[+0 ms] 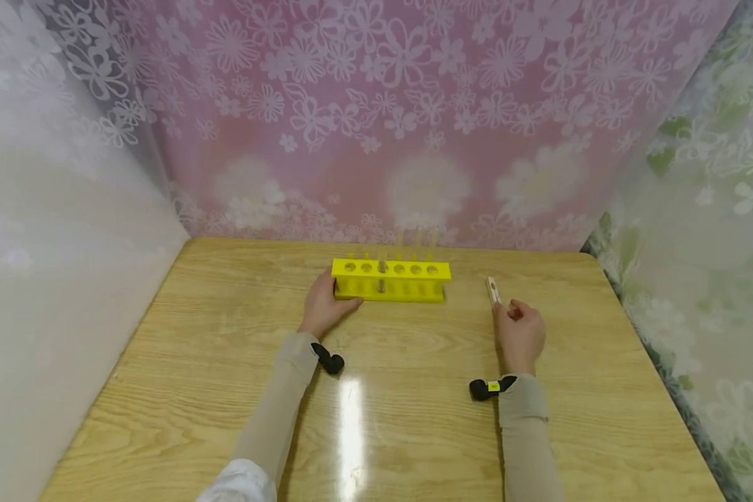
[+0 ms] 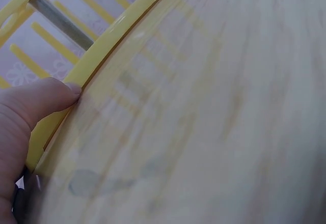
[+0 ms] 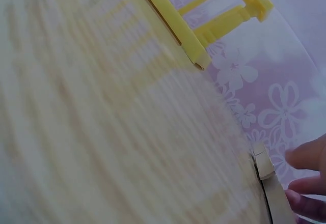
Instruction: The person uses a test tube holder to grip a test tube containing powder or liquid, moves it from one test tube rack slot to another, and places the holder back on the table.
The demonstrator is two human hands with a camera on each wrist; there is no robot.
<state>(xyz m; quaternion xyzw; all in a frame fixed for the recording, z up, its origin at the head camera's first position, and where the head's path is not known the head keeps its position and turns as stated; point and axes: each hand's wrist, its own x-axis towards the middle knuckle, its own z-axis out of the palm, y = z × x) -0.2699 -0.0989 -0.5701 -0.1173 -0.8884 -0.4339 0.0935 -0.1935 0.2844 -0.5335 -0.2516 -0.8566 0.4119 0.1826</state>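
In the head view a yellow test tube rack (image 1: 391,280) stands near the table's back edge, with a dark rod-like piece (image 1: 381,266) upright in one hole. My left hand (image 1: 326,305) grips the rack's left end. In the left wrist view the thumb (image 2: 48,98) presses on the rack's lower front edge. To the right of the rack, a pale wooden test tube clamp (image 1: 492,290) lies on the table. At its near end is my right hand (image 1: 522,336), fingers bent. The right wrist view shows fingertips (image 3: 300,191) against or just beside the clamp; the contact is partly hidden.
Thin clear tubes (image 1: 417,244) rise faintly at the back of the rack. The wooden table (image 1: 414,390) is glossy, with a bright reflection in front. A pink floral curtain (image 1: 364,139) hangs behind, and pale cloths hang on both sides.
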